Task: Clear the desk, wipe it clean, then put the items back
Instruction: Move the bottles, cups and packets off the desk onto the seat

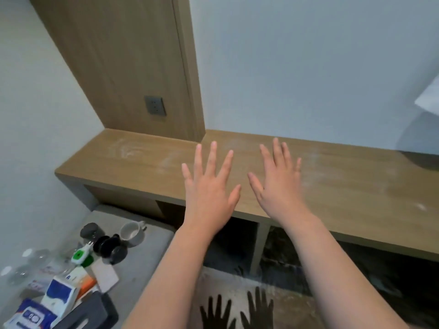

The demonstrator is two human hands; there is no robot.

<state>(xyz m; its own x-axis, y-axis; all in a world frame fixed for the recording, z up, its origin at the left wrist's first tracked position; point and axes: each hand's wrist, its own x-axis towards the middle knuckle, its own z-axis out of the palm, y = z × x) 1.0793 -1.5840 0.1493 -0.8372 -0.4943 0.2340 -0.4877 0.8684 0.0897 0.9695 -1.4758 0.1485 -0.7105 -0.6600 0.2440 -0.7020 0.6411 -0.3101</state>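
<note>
From the head camera we look down at a long wooden desk [142, 167] against a pale wall. Its top carries nothing but whitish, dusty smears [126, 150].

Our left hand [209, 193] and right hand [278, 186] are both spread wide, fingers straight, backs up, over the desk's front edge. Neither holds anything. We cannot tell whether they touch the wood.

The desk's items lie in a heap on a grey cushion [142, 257] at lower left, well apart from both hands. Nearest us is a blue-and-white wipes pack [31, 314]. We judge it soft and light, best pinched by its sides.

The white cup [131, 232] lies tipped over. It is probably ceramic and breakable, so its handle is the place to hold. The clear bottles [26, 264] look light and could roll.
</note>
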